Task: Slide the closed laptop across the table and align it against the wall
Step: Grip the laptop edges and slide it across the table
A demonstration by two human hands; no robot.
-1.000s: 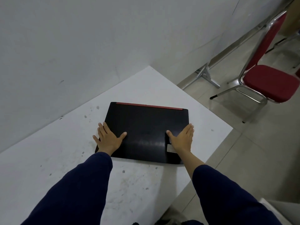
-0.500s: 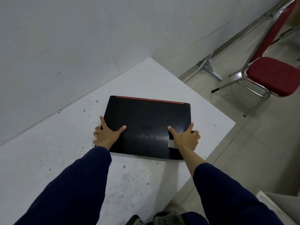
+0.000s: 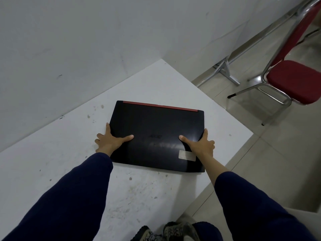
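Observation:
A closed black laptop (image 3: 156,129) with a red strip along its far edge lies flat on the white table (image 3: 156,84). My left hand (image 3: 109,141) clasps its left side, thumb on the lid, fingers over the edge. My right hand (image 3: 201,145) clasps the right side the same way, thumb on the lid. A pale sticker (image 3: 186,155) sits near the lid's near right corner. The laptop's far left corner is a short gap from the grey wall (image 3: 86,49), and the laptop sits at an angle to it.
The table's right edge drops to a tiled floor (image 3: 260,162). A red chair (image 3: 293,80) with a chrome frame stands at the right. A metal leg (image 3: 224,70) runs along the wall base. My shoes (image 3: 165,232) show at the bottom.
My hands went from flat on the lid to clasping the laptop's two sides. The laptop has slid a little away from me, toward the wall.

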